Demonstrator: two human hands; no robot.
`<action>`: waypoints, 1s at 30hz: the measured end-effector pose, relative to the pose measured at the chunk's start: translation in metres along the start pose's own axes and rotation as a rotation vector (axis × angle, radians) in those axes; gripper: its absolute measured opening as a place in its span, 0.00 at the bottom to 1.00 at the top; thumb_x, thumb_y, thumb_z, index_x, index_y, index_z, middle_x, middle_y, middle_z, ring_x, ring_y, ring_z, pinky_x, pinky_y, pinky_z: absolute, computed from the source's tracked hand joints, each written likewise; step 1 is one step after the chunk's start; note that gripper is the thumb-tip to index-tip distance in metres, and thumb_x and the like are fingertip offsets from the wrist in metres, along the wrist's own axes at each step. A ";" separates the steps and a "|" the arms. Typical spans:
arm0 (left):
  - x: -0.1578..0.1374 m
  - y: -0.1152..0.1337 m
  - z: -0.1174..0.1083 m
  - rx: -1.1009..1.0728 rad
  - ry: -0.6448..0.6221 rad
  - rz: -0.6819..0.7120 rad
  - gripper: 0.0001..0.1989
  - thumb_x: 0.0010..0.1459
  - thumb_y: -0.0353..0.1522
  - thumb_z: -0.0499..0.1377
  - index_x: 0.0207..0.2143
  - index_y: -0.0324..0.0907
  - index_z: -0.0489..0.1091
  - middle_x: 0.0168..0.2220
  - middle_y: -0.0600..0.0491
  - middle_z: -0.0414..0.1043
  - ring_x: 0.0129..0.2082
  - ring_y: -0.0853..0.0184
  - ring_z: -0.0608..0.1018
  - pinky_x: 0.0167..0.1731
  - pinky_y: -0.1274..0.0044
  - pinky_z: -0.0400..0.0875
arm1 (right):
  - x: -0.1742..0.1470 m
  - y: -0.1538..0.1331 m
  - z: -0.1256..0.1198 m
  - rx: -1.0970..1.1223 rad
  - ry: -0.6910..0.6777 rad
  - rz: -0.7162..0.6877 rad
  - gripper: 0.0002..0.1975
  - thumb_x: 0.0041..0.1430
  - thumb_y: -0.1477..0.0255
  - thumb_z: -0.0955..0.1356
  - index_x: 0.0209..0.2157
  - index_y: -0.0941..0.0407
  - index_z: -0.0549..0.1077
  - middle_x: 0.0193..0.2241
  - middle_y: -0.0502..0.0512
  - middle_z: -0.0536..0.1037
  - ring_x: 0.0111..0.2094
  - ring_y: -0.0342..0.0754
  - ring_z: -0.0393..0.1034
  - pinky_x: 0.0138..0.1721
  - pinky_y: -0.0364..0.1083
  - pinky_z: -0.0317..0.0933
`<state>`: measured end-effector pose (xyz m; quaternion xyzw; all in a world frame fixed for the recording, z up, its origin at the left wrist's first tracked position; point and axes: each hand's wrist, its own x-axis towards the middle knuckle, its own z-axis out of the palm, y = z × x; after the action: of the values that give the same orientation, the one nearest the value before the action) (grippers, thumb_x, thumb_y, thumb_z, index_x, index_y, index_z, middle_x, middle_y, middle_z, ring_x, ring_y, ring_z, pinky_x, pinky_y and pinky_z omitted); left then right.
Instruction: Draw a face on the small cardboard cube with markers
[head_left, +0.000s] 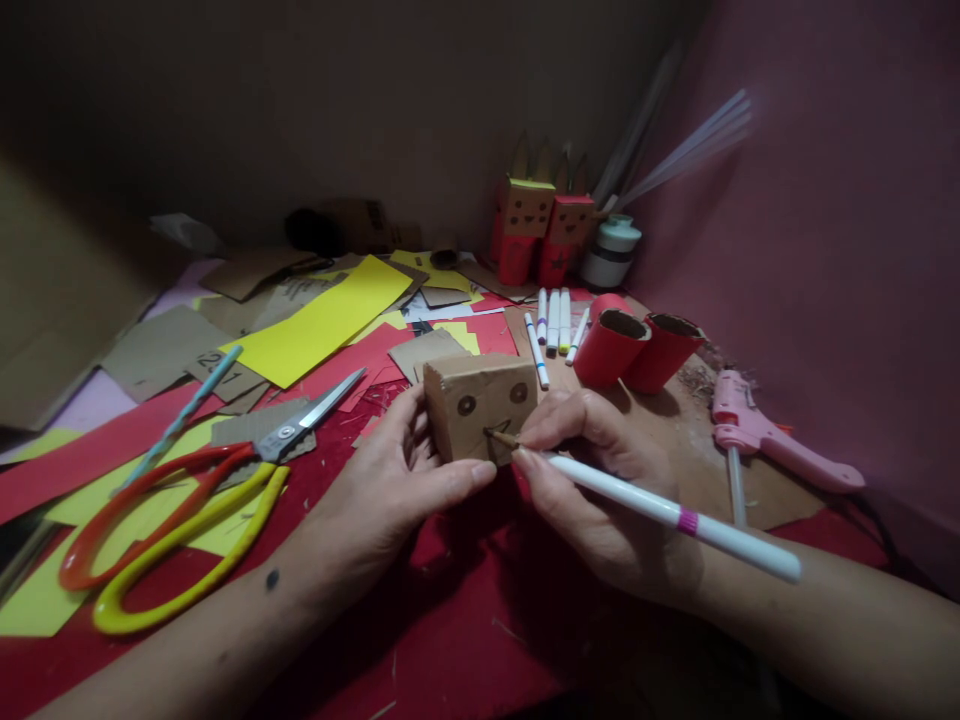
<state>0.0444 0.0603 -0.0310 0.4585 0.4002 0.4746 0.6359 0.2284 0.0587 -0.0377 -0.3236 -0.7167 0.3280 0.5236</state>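
My left hand (pixel 405 470) grips a small cardboard box (pixel 469 385) from its left side, the thumb along the lower front edge. Two round dark eyes and a few mouth lines are drawn on the box's front. In my right hand (pixel 592 470) is a white marker (pixel 630 490) with a purple band, pinched between thumb and fingers. Its brown tip touches, or nearly touches, the box by the mouth lines. Behind the box lie several other markers (pixel 553 320). Two red tubes (pixel 611 345) with open tops stand just beyond my right hand.
Large scissors (pixel 225 490) with red and yellow handles lie at left on scattered paper and cardboard. A yellow sheet (pixel 322 325) lies behind them. At right rests a pink glue gun (pixel 776 435). Two red figures with box heads (pixel 529 210) stand at the back beside a white jar (pixel 611 255).
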 end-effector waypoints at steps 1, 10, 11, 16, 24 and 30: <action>0.000 0.000 0.000 0.004 0.003 0.001 0.35 0.49 0.31 0.73 0.58 0.46 0.66 0.59 0.49 0.74 0.61 0.53 0.73 0.57 0.72 0.72 | 0.000 0.000 0.000 -0.004 -0.002 -0.005 0.07 0.61 0.78 0.68 0.35 0.52 0.67 0.29 0.47 0.70 0.28 0.42 0.63 0.27 0.44 0.59; -0.001 0.002 0.001 0.013 0.002 -0.012 0.35 0.48 0.31 0.73 0.58 0.46 0.66 0.58 0.51 0.75 0.61 0.55 0.74 0.55 0.75 0.73 | 0.001 -0.003 0.000 -0.068 0.025 -0.020 0.07 0.59 0.78 0.68 0.34 0.53 0.66 0.28 0.48 0.70 0.27 0.43 0.63 0.27 0.44 0.59; -0.001 0.003 0.002 0.010 0.001 -0.013 0.35 0.48 0.31 0.73 0.58 0.46 0.66 0.58 0.50 0.75 0.61 0.55 0.73 0.56 0.74 0.73 | 0.001 -0.004 0.000 -0.069 0.027 -0.013 0.07 0.59 0.78 0.68 0.34 0.53 0.66 0.28 0.48 0.70 0.27 0.43 0.63 0.27 0.44 0.59; -0.001 0.003 0.002 -0.020 0.002 -0.021 0.37 0.48 0.30 0.73 0.59 0.45 0.64 0.59 0.50 0.75 0.62 0.54 0.72 0.57 0.72 0.71 | 0.001 -0.004 0.001 -0.029 0.034 0.026 0.07 0.59 0.78 0.67 0.33 0.52 0.65 0.28 0.47 0.69 0.26 0.41 0.62 0.25 0.43 0.57; -0.002 0.001 -0.001 -0.006 -0.012 -0.020 0.36 0.49 0.32 0.74 0.58 0.46 0.65 0.59 0.49 0.74 0.62 0.52 0.72 0.59 0.69 0.70 | 0.004 -0.007 0.001 -0.107 0.089 0.035 0.07 0.58 0.78 0.67 0.31 0.53 0.65 0.27 0.47 0.69 0.26 0.43 0.63 0.26 0.45 0.59; -0.001 -0.001 -0.001 -0.013 -0.006 -0.025 0.37 0.49 0.31 0.73 0.59 0.47 0.64 0.61 0.48 0.73 0.63 0.50 0.71 0.60 0.66 0.69 | 0.005 -0.007 0.000 -0.111 0.097 0.030 0.08 0.58 0.78 0.67 0.31 0.53 0.64 0.26 0.47 0.69 0.25 0.42 0.62 0.25 0.44 0.57</action>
<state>0.0437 0.0589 -0.0316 0.4505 0.4010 0.4679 0.6460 0.2262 0.0587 -0.0290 -0.3781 -0.7027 0.2796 0.5340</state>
